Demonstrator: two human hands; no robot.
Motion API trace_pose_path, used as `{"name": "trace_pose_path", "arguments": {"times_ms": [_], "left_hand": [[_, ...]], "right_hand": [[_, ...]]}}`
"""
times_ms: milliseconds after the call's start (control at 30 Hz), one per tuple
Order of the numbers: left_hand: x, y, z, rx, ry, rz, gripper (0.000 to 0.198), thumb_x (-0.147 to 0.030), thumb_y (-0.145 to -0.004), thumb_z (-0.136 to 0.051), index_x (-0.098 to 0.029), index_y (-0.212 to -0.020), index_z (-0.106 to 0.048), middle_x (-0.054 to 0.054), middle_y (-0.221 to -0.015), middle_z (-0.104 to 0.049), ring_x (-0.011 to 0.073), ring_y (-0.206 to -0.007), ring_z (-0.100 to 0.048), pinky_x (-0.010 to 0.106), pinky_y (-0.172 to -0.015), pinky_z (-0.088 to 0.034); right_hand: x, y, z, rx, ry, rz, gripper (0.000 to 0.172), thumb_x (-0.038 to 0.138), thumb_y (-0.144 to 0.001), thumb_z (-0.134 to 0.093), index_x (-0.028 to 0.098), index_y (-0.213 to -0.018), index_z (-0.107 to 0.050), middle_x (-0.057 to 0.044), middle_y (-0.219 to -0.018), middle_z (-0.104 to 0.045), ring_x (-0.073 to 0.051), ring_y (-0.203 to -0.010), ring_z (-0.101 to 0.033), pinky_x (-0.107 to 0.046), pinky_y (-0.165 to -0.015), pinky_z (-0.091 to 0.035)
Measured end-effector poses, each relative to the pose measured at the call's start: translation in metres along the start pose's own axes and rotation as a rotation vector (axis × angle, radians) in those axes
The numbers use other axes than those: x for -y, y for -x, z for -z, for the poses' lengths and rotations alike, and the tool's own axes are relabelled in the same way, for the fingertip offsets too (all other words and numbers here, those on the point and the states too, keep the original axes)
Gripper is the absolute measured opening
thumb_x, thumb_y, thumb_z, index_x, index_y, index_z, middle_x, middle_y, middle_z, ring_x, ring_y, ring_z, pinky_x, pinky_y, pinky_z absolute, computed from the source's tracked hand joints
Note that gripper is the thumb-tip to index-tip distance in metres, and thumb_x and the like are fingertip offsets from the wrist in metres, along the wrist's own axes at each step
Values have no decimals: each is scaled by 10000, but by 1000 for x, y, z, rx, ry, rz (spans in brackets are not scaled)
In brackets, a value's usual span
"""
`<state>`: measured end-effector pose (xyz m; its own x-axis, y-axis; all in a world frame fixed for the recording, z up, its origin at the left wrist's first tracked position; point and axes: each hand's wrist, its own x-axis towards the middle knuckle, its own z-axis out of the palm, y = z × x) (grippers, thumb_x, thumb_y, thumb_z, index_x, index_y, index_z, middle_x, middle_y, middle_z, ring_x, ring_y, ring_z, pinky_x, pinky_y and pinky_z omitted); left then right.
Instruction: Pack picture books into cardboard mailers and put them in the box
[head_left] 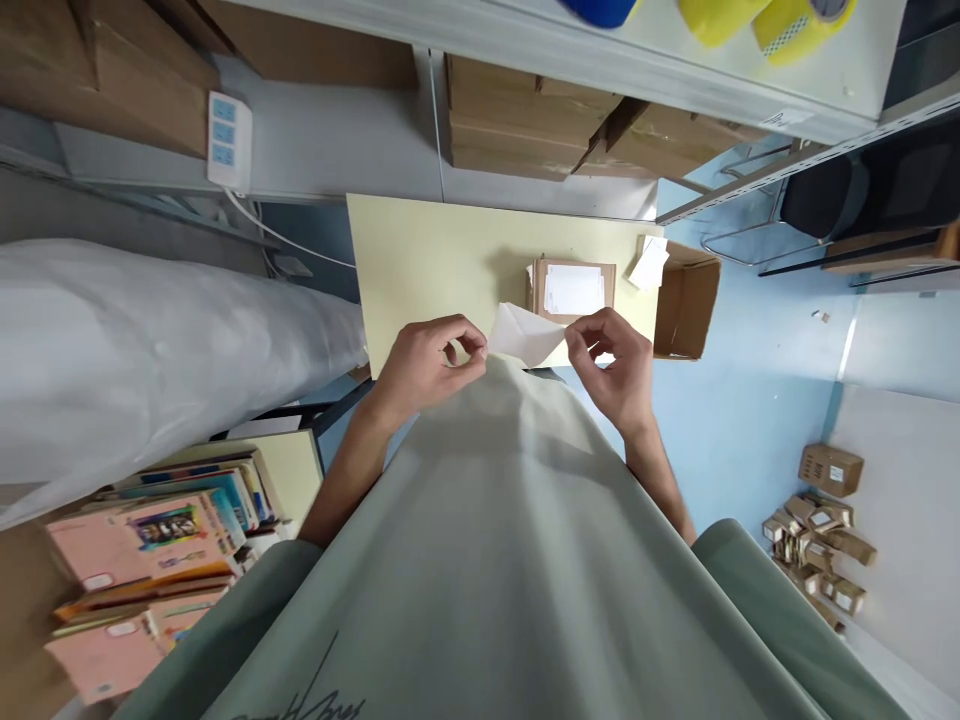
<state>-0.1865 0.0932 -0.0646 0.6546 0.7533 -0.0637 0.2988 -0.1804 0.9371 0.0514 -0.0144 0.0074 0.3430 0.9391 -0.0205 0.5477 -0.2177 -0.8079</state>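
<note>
A white paper slip (pixel 527 337) is stretched between my two hands, just in front of my shirt and over the table's near edge. My left hand (pixel 433 362) pinches its left corner between thumb and fingertips. At the opposite corner, my right hand (pixel 611 362) has thumb and forefinger closed on the paper. Behind the slip, a cardboard parcel (pixel 533 288) with a white label (pixel 574 289) on top lies on the pale yellow table (pixel 427 250). A few white paper slips (pixel 649 262) rest at the table's right end.
An open cardboard box (pixel 686 305) stands against the table's right side. Above the far edge runs a shelf (pixel 675 70) with yellow tape rolls (pixel 799 30). A large plastic-wrapped roll (pixel 172 350) lies at left, above stacked books (pixel 157 540). Boxes (pixel 817 550) are piled on the floor at right.
</note>
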Motion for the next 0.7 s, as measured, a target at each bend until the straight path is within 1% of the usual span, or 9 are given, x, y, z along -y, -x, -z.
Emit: {"name": "trace_pose_path", "arguments": {"times_ms": [100, 200, 333, 433, 533, 633, 667, 700], "left_hand": [[23, 7, 17, -63, -28, 69, 40, -270, -864, -711, -240, -839, -721, -2, -845, -796, 163, -727, -704, 285, -698, -584], [50, 11, 31, -157, -7, 187, 39, -270, -826, -726, -243, -833, -752, 3, -831, -798, 182, -748, -721, 294, -712, -587], [92, 16, 53, -269, 18, 365, 25, -248, -823, -737, -241, -825, -760, 7, -821, -794, 204, -797, -735, 316, -776, -594], [127, 19, 73, -352, 22, 457, 40, -204, -854, -734, -237, -839, -750, -1, -831, -792, 207, -853, -747, 326, -834, -593], [161, 22, 97, -427, 66, 557, 76, -141, -920, -703, -201, -894, -742, -21, -797, -768, 177, -839, -740, 304, -819, -582], [190, 23, 121, -486, 86, 660, 114, -46, -951, -657, -150, -950, -705, -64, -736, -727, 122, -776, -705, 254, -774, -561], [199, 23, 129, -479, 69, 634, 129, -26, -970, -630, -145, -943, -673, -80, -701, -700, 104, -743, -682, 238, -749, -547], [207, 22, 136, -454, 44, 578, 157, -20, -999, -597, -152, -920, -632, -97, -659, -661, 87, -703, -650, 224, -720, -527]], "right_hand": [[6, 5, -10, -66, -12, -55, 286, 499, -1086, -699, 260, -930, -679, 9, -866, -729, -145, -704, -695, -296, -610, -587], [12, 7, -19, -144, -30, -64, 328, 549, -1091, -709, 260, -938, -679, 13, -841, -703, -145, -668, -700, -295, -584, -579], [21, 9, -29, -228, -4, -47, 360, 594, -1101, -696, 266, -956, -670, 14, -812, -680, -149, -629, -702, -300, -567, -583], [26, 9, -33, -258, -1, -32, 376, 612, -1098, -700, 265, -955, -667, 18, -787, -665, -150, -617, -704, -300, -567, -583], [28, 8, -35, -250, -8, -36, 381, 618, -1086, -719, 264, -954, -675, 18, -782, -668, -153, -615, -706, -303, -565, -585], [30, 8, -38, -227, -15, -43, 384, 617, -1076, -734, 258, -948, -687, 20, -780, -677, -151, -614, -704, -298, -559, -585], [31, 8, -39, -218, -23, -43, 383, 613, -1072, -742, 255, -946, -692, 21, -780, -680, -148, -613, -701, -296, -560, -587], [32, 8, -41, -209, -35, -43, 381, 609, -1067, -751, 252, -944, -698, 21, -782, -683, -145, -613, -699, -295, -562, -591]]}}
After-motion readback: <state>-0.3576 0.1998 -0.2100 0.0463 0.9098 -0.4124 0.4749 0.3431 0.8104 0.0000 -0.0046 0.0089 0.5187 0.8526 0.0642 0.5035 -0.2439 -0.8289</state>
